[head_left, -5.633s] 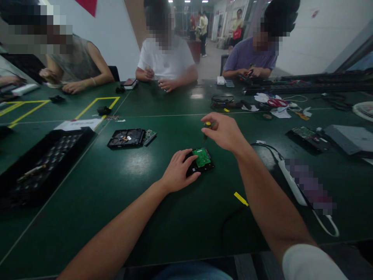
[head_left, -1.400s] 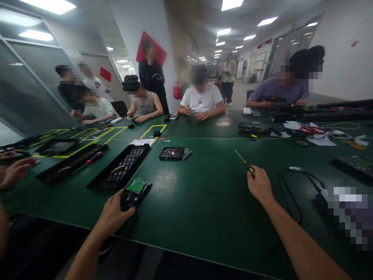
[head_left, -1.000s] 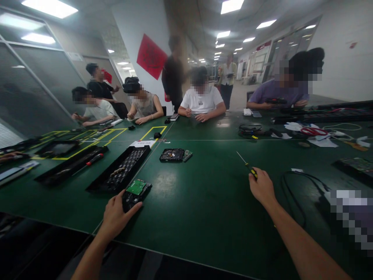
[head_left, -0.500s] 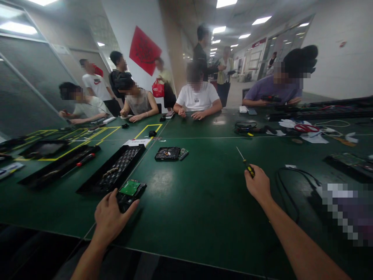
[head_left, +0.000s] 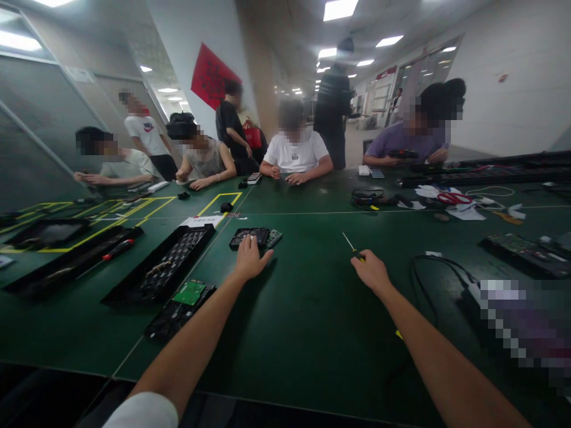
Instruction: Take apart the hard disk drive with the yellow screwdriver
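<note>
My left hand (head_left: 252, 259) reaches over the near edge of a black drive-like unit (head_left: 241, 238), its fingers apart; whether they touch it is unclear. A small green circuit board (head_left: 274, 238) lies against that unit's right side. In my right hand (head_left: 371, 271) is a screwdriver (head_left: 348, 241) with a yellow and black handle, its thin shaft pointing up and left. Another black unit with a green board (head_left: 189, 292) rests on the green table beside my left forearm. Just behind it lies a long black tray (head_left: 172, 261) holding small metal parts.
Farther left, a red-handled screwdriver (head_left: 118, 249) lies by a second black tray (head_left: 66, 264). Cables (head_left: 423, 279) and a black device (head_left: 526, 252) are on the right. Several people sit across the table (head_left: 312, 333), with a red-handled tool (head_left: 455, 198) among papers.
My left hand has left the unit with the green board and moved forward and right to the farther black unit. My right hand still holds the screwdriver. People behind have shifted.
</note>
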A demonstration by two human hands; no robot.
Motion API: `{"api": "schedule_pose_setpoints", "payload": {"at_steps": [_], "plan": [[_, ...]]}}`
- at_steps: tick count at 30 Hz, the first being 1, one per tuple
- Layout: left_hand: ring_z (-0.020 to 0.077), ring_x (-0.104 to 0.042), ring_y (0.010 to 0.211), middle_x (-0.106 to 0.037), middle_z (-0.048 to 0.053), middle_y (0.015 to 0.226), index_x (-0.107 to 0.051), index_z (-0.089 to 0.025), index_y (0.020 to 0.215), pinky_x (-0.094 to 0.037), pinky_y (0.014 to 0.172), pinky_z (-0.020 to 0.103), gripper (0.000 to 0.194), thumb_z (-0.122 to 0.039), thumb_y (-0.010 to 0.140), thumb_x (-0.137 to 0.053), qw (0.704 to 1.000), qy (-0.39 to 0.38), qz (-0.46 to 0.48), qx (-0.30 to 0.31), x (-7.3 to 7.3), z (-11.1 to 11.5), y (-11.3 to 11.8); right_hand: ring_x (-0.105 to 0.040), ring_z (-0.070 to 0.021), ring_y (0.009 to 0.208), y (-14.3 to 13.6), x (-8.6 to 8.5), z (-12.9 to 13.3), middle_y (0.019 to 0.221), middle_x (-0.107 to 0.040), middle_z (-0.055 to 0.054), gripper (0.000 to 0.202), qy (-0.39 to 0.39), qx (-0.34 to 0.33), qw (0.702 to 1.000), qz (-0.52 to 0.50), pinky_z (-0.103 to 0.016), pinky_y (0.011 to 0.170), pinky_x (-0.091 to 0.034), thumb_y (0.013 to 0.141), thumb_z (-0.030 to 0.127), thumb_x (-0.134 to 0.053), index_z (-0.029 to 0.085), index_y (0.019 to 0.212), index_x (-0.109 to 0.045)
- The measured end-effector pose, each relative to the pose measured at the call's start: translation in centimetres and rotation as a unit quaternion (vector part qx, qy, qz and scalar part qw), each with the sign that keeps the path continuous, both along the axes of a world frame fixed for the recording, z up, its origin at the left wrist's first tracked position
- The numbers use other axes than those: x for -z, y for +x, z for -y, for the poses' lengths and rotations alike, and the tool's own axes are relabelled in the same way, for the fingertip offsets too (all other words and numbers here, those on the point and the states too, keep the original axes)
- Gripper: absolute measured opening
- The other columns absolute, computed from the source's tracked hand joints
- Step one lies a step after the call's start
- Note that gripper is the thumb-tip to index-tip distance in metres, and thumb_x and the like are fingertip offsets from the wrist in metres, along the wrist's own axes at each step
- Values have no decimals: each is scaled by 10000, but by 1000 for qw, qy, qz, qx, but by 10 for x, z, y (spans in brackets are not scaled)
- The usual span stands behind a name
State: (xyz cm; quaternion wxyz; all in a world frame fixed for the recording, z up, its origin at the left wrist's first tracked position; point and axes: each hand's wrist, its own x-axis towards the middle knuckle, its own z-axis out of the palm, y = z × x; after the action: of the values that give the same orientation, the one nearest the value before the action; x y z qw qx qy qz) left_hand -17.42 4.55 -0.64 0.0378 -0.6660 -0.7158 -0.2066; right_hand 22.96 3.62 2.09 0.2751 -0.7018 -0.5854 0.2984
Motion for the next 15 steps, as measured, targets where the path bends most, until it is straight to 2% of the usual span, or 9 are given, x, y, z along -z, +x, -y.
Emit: {"api": "schedule_pose_setpoints", "payload": {"at_steps": [3, 5, 8, 15], "plan": [[429, -200, 1566, -271, 308, 1649, -322, -5, 1563, -174, 1249, 572, 945, -700, 936, -446, 1000, -14, -8, -14, 7, -18, 1, -675, -260, 860, -2, 4, -3, 1026, -725, -106, 400, 33, 16, 999, 27, -357, 707, -499, 895, 450, -561, 188, 1182, -655], [430, -192, 1568, -295, 295, 1645, -337, -4, 1564, -136, 1260, 568, 975, -732, 922, -428, 999, -27, -18, -20, 11, -23, 0, -669, -245, 847, -2, 8, -2, 999, -722, -88, 376, 56, -5, 998, 35, -339, 700, -484, 916, 458, -543, 204, 1169, -660], [424, -190, 1571, -303, 275, 1650, -344, -2, 1571, -93, 1273, 553, 1020, -773, 904, -399, 998, -42, -35, -30, 16, -25, -2, -661, -224, 818, -2, 12, 0, 960, -718, -70, 332, 66, -26, 997, 40, -318, 686, -463, 941, 453, -529, 214, 1124, -667], [398, -197, 1576, -279, 226, 1676, -313, -29, 1601, -116, 1287, 508, 1117, -869, 864, -310, 995, -75, -61, -30, 14, -27, 1, -654, -221, 784, -3, 10, 0, 924, -714, -62, 313, 60, -31, 997, 40, -315, 652, -449, 950, 453, -530, 221, 1107, -670]]}}
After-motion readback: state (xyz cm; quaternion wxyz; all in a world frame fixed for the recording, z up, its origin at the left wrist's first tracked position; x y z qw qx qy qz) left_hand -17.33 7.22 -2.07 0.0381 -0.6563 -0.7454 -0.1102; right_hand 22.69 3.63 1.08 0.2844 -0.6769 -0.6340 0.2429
